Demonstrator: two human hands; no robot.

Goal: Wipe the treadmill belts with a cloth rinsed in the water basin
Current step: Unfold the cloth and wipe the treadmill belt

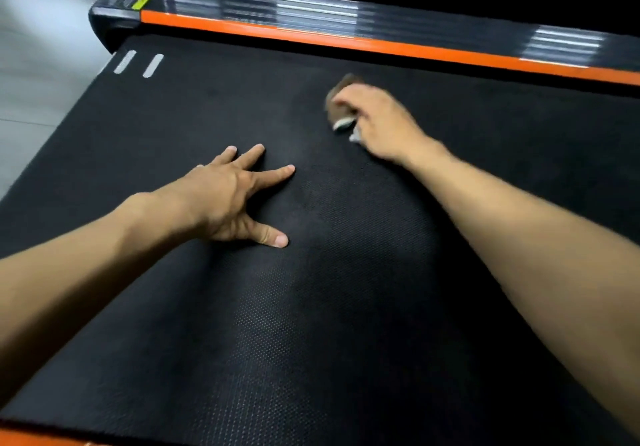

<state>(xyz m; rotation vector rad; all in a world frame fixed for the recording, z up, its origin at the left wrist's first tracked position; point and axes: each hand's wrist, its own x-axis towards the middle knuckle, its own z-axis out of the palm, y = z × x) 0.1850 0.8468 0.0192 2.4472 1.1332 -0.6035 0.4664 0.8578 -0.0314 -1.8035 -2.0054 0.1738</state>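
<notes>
A black textured treadmill belt (311, 307) fills most of the view. My left hand (235, 196) lies flat on the belt near its middle, fingers spread and straight. Farther up and to the right, my right hand (377, 120) grips a small brown and grey cloth (341, 116) and presses it onto the belt; the hand and cloth are blurred. Most of the cloth is hidden under the hand.
An orange side rail (346, 38) with a black ribbed foot strip (311, 9) runs along the far edge of the belt. The treadmill's end cap (117, 12) with a yellow label sits at upper left. Grey floor (41, 47) lies to the left. Another orange rail (20, 440) shows at bottom left.
</notes>
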